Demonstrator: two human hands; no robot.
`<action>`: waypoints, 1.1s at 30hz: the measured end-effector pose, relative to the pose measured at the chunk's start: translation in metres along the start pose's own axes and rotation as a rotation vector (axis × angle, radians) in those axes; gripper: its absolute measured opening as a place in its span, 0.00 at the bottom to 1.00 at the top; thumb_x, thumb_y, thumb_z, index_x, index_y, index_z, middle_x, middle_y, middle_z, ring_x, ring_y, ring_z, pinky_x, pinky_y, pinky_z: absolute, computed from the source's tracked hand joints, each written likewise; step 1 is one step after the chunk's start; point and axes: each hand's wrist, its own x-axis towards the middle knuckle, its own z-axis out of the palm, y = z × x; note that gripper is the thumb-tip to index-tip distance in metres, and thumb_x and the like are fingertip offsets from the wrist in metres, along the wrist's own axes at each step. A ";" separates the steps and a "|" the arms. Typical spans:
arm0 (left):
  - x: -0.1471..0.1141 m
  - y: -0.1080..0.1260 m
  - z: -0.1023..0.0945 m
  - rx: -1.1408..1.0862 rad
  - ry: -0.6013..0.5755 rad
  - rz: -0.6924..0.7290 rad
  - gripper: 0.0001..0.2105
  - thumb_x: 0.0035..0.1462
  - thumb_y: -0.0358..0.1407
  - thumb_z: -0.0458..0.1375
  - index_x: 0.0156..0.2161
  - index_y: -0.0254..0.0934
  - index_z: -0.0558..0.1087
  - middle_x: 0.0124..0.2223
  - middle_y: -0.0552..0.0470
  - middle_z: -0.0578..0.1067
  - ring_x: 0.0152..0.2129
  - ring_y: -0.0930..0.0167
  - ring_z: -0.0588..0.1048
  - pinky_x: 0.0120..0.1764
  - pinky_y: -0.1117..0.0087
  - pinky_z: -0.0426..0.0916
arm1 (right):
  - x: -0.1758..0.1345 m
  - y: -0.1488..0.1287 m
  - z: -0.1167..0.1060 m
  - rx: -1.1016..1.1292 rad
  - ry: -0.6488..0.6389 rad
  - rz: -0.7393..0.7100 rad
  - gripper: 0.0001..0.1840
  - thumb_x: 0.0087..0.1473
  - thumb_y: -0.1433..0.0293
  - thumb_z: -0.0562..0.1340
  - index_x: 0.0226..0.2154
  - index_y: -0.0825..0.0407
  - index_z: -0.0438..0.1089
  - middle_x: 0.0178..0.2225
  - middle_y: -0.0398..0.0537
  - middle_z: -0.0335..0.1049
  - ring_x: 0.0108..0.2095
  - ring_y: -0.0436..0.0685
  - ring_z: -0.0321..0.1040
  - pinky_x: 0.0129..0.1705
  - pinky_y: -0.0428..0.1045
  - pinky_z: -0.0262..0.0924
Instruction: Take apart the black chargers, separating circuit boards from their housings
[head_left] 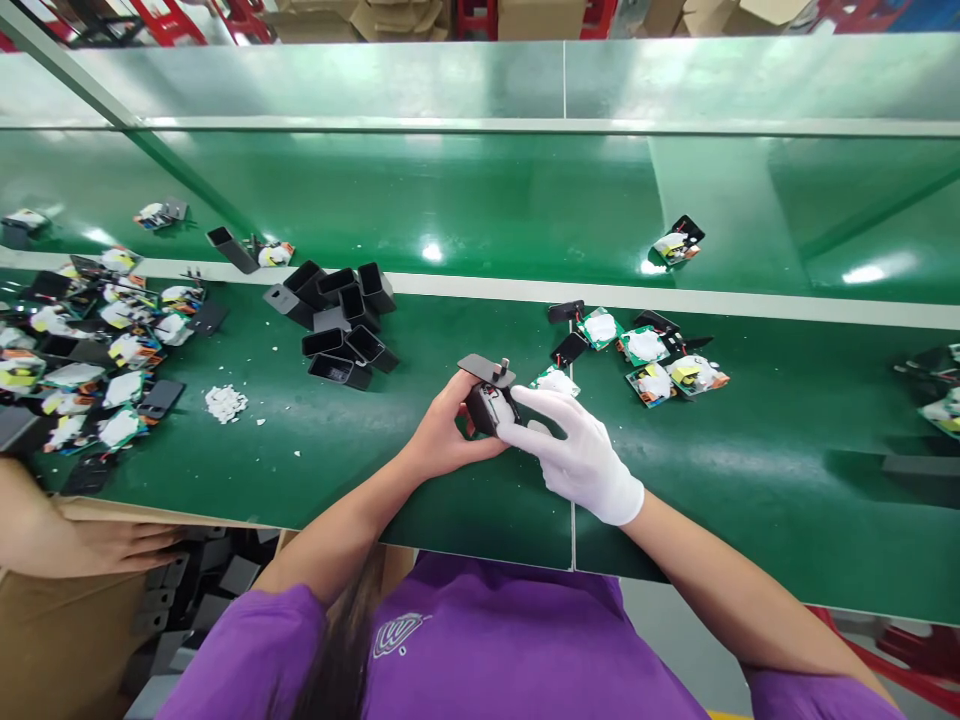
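Purple cloth of your shirt (495, 650) is nearest to the camera, just before the smooth green table top (480, 515). Over this table your bare left hand (450, 430) holds a small box-shaped case of black plastic (477, 412), with fingers and thumb wrapped around it. Your right hand (577, 455), in a white cloth glove, reaches to the case from its right side. The gloved fingertips are at the white-coated circuit part (495, 402) in the mouth of the case; whether they pinch it or only press, you cannot tell from this view. At the far side of the case is a flat dark-grey plate (484, 370) with a small prong.

To the left of the case and beyond it is a group of hollow black cases (358, 308); well to its left, a pile of white crumbs (225, 403). To its right lie green circuit boards with white coating (643, 346).

Your present step seems to be handling the circuit part at the case mouth, inward or outward is not clear. Your next move probably calls for a steady left hold and gentle, straight finger force.
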 end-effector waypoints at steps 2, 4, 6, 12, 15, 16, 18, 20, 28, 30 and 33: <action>-0.001 0.001 0.000 -0.015 -0.017 -0.014 0.30 0.49 0.38 0.68 0.58 0.39 0.67 0.42 0.50 0.73 0.28 0.75 0.69 0.24 0.78 0.66 | 0.000 0.001 -0.001 0.045 0.064 0.020 0.32 0.59 0.85 0.54 0.55 0.39 0.73 0.57 0.51 0.72 0.52 0.60 0.73 0.55 0.61 0.71; -0.001 0.001 0.001 -0.011 -0.029 -0.012 0.30 0.49 0.38 0.68 0.57 0.39 0.67 0.42 0.49 0.73 0.28 0.74 0.69 0.24 0.77 0.66 | 0.000 0.002 -0.002 0.103 0.128 0.012 0.31 0.59 0.85 0.54 0.54 0.40 0.73 0.57 0.52 0.71 0.54 0.61 0.72 0.58 0.63 0.69; -0.001 0.000 0.001 0.004 -0.033 0.005 0.29 0.50 0.38 0.68 0.57 0.39 0.68 0.42 0.49 0.73 0.28 0.73 0.70 0.25 0.77 0.65 | 0.000 0.003 -0.004 0.097 0.132 -0.038 0.29 0.58 0.86 0.54 0.49 0.41 0.75 0.55 0.51 0.72 0.53 0.60 0.72 0.56 0.62 0.70; -0.001 0.000 0.001 0.107 -0.009 0.142 0.26 0.50 0.38 0.68 0.55 0.40 0.69 0.42 0.49 0.73 0.31 0.72 0.71 0.26 0.75 0.66 | 0.004 0.004 -0.005 0.010 0.072 -0.085 0.25 0.57 0.87 0.54 0.43 0.44 0.74 0.52 0.52 0.75 0.47 0.59 0.75 0.46 0.59 0.73; -0.003 0.001 0.003 0.184 0.075 0.241 0.25 0.50 0.36 0.68 0.54 0.40 0.70 0.43 0.49 0.73 0.32 0.72 0.72 0.26 0.76 0.67 | 0.003 0.005 -0.004 0.120 0.148 -0.042 0.21 0.57 0.86 0.55 0.40 0.45 0.71 0.52 0.53 0.73 0.49 0.59 0.74 0.50 0.62 0.72; -0.004 0.002 0.003 0.215 0.101 0.266 0.25 0.50 0.35 0.68 0.54 0.40 0.70 0.44 0.48 0.73 0.33 0.71 0.72 0.26 0.76 0.67 | 0.003 0.005 -0.003 0.133 0.157 -0.036 0.20 0.56 0.86 0.55 0.39 0.46 0.71 0.52 0.53 0.73 0.49 0.60 0.73 0.50 0.62 0.72; -0.004 0.001 0.003 0.273 0.127 0.288 0.25 0.50 0.35 0.68 0.55 0.40 0.69 0.45 0.47 0.72 0.35 0.70 0.73 0.25 0.77 0.67 | 0.003 0.006 -0.002 0.117 0.143 -0.035 0.19 0.56 0.85 0.56 0.38 0.46 0.71 0.52 0.53 0.73 0.47 0.60 0.73 0.48 0.62 0.73; -0.004 0.001 0.003 0.310 0.129 0.289 0.25 0.51 0.35 0.67 0.55 0.40 0.69 0.46 0.46 0.72 0.35 0.70 0.73 0.25 0.77 0.67 | 0.004 0.006 -0.002 0.094 0.117 -0.033 0.18 0.56 0.85 0.56 0.37 0.46 0.71 0.52 0.53 0.72 0.46 0.59 0.74 0.46 0.61 0.73; -0.005 0.000 0.002 0.372 0.137 0.292 0.26 0.50 0.32 0.67 0.55 0.41 0.69 0.47 0.47 0.72 0.37 0.69 0.75 0.28 0.76 0.71 | 0.003 0.004 0.001 0.079 0.113 -0.025 0.18 0.55 0.85 0.56 0.37 0.47 0.72 0.52 0.53 0.73 0.41 0.57 0.74 0.40 0.57 0.73; -0.005 0.000 0.003 0.395 0.140 0.287 0.26 0.49 0.31 0.67 0.54 0.42 0.69 0.48 0.47 0.72 0.39 0.68 0.75 0.30 0.74 0.73 | 0.003 0.003 0.003 0.086 0.097 -0.006 0.18 0.56 0.84 0.56 0.36 0.47 0.73 0.52 0.53 0.73 0.42 0.58 0.74 0.41 0.58 0.73; -0.005 0.000 0.003 0.415 0.142 0.294 0.25 0.48 0.31 0.66 0.54 0.41 0.70 0.48 0.46 0.71 0.40 0.66 0.75 0.31 0.73 0.73 | 0.003 0.001 0.003 0.174 0.058 0.046 0.17 0.57 0.84 0.55 0.35 0.47 0.73 0.53 0.53 0.73 0.43 0.57 0.76 0.42 0.56 0.73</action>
